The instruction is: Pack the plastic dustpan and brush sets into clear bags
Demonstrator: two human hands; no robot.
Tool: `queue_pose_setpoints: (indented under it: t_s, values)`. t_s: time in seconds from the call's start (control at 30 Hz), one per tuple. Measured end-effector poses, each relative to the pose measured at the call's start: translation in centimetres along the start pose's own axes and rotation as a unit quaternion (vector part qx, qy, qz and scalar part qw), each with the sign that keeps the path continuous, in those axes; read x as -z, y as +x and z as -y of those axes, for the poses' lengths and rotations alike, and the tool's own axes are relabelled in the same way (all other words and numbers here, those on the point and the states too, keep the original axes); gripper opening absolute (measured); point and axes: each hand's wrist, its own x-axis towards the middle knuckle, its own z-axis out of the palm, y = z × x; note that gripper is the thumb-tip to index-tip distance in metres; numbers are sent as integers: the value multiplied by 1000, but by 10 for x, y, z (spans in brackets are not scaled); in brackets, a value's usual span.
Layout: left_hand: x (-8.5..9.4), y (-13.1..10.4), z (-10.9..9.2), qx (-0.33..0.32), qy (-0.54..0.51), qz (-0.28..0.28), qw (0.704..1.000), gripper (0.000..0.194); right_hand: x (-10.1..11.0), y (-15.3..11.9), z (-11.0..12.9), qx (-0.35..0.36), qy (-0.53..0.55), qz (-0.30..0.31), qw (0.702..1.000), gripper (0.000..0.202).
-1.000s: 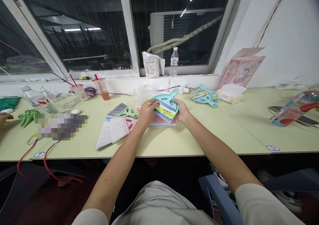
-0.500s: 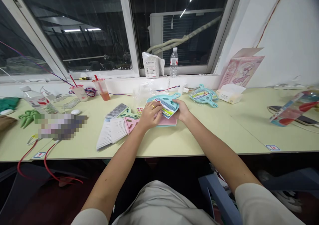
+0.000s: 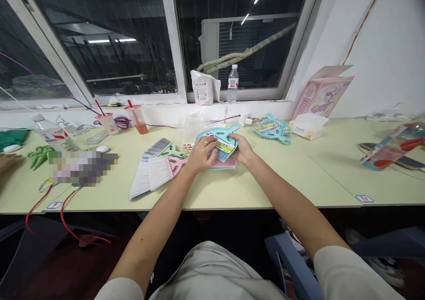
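Observation:
My right hand (image 3: 243,148) grips the right edge of a light-blue dustpan (image 3: 217,130), thumb on top. Across the dustpan lies a printed label card (image 3: 226,146) with a yellow-green band and blue stripes. My left hand (image 3: 202,155), a ring on one finger, has its fingers on the card's left part and its thumb at the lower edge; its grip is partly hidden. Beneath, a pink dustpan (image 3: 229,163) shows at its edge. Left of my hands lie a small pink-handled brush (image 3: 166,169) and a green-handled brush (image 3: 162,148), white and grey bristles fanned out.
Packaged light-blue dustpans (image 3: 274,129) lie at the back right, beside a tissue pack (image 3: 308,126) and a pink box (image 3: 323,92). Drink cups (image 3: 136,118) and a water bottle (image 3: 55,132) stand left. Another person's hand (image 3: 8,162) rests at the far left.
The label card has shifted and turned slightly on the light-blue dustpan, so more of its blue stripes show near my right hand. Both hands keep almost the same place.

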Motion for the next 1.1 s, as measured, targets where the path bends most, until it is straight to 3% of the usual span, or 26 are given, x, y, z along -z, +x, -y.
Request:
queue_pose_setpoints:
  t_s: [0.1, 0.2, 0.3, 0.37, 0.5, 0.63, 0.73, 0.8, 0.87, 1.0, 1.1]
  values:
    - [1, 0, -1, 3, 3, -7, 1000, 35, -1, 0, 1, 10, -4, 0, 1000, 18]
    - [6, 1, 6, 52, 12, -62, 997, 32, -1, -1, 4, 11, -5, -23, 1000, 14]
    - [14, 3, 28, 195, 31, -141, 970, 28, 1, -1, 9, 17, 8, -66, 998, 10]
    - [21, 8, 52, 295, 40, -148, 943, 29, 3, 1, 12, 33, 23, -75, 996, 8]
    - [34, 28, 104, 397, 57, -71, 913, 34, 4, 4, 13, 56, 39, -79, 995, 10]
    - [35, 51, 145, 397, 46, 23, 916, 40, 2, 3, 10, 47, 32, -75, 996, 10]
    - [27, 62, 162, 417, 64, 96, 902, 40, 0, 2, 9, 44, 22, -72, 996, 11]
    - [22, 67, 169, 442, 72, 126, 885, 44, -1, 0, 9, 45, 16, -70, 996, 12]
    - [19, 70, 170, 464, 71, 115, 876, 48, -2, -1, 9, 47, 14, -68, 996, 12]
    - [26, 68, 155, 460, 41, -37, 886, 49, -5, -4, 9, 43, 12, -64, 997, 12]
    - [42, 51, 123, 435, 5, -121, 892, 53, -7, -5, 11, 64, 28, -69, 995, 11]
